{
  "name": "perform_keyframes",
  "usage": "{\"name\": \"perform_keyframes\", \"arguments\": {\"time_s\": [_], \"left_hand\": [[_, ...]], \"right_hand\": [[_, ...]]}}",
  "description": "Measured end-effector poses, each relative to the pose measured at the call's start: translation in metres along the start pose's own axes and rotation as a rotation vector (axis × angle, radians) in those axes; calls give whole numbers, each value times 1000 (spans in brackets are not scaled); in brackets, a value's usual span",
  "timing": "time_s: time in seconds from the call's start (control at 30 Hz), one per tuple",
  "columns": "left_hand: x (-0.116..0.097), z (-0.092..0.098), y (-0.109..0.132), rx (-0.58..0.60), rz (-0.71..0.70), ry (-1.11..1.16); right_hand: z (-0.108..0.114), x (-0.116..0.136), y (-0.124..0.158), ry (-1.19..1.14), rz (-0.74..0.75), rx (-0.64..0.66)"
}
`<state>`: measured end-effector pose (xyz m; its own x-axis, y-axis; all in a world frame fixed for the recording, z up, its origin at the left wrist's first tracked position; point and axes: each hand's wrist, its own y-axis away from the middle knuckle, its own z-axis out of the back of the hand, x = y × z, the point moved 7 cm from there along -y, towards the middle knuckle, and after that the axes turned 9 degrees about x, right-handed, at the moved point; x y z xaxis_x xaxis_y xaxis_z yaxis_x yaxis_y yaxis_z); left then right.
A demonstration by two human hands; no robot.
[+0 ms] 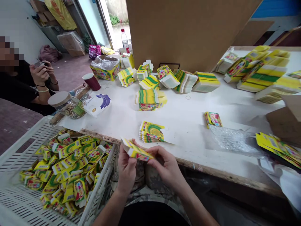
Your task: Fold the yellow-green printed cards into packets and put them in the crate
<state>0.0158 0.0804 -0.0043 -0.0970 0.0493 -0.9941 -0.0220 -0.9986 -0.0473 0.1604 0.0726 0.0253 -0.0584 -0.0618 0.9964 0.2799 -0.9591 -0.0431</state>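
Observation:
Between my two hands, just off the table's front edge, is a small yellow printed carton [138,153] with a white flap standing at its left end. My left hand [127,166] grips that left end, thumb in front. The fingers of my right hand [164,161] pinch the carton's right end. Right beyond my hands lies a small stack of flat yellow-green cartons [151,131]. Farther back sits another flat stack [150,99]. To my left, a white plastic crate [16,163] holds a heap of folded cartons [68,169].
Bundles of flat cartons [207,82] line the cardboard panel [185,34], with more [263,73] at right. A maroon mug [92,82], a jar [68,105] and a printed packet [97,104] stand left. Bubble wrap [232,139] lies right. A person [25,80] sits at left, holding a phone.

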Motion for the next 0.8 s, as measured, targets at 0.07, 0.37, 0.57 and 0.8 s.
{"name": "perform_keyframes", "arguments": {"time_s": [0.07,0.37,0.57,0.8], "left_hand": [[5,5,1,-24,6,101],[-63,23,-20,339,-169,-142],[-45,-20,-9,589,-6,-646],[-46,-34,11,463,-321,-676]], "right_hand": [[14,3,-1,79,25,-57],[35,39,12,764,394,-87],[21,41,21,647,386,-243],[-4,-17,8,-478,-168,46]]}}
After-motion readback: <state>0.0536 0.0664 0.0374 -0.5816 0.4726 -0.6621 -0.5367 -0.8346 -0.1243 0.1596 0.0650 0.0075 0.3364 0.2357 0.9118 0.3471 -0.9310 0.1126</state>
